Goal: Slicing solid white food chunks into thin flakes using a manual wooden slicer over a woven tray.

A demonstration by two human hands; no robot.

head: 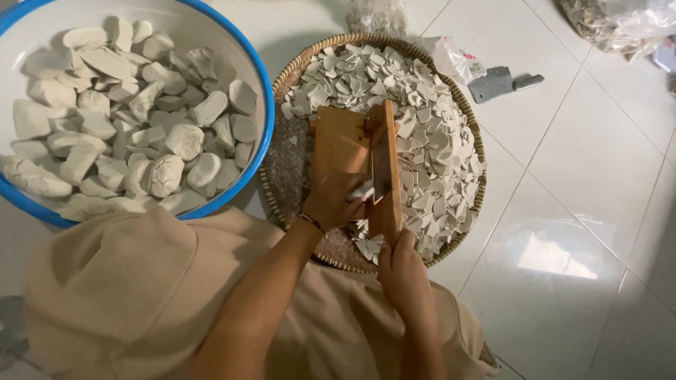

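White tiled floor (577,211) bears a woven tray (282,169), basin (264,105), and cleaver (501,83).

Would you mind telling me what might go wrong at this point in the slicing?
1. The left hand presses a pale piece right beside the slicer blade, so its fingers may get nicked.
2. The right hand grips only the slicer's near end; it might tip on the basket.
3. Slices are heaped near the rim and could spill onto the floor.
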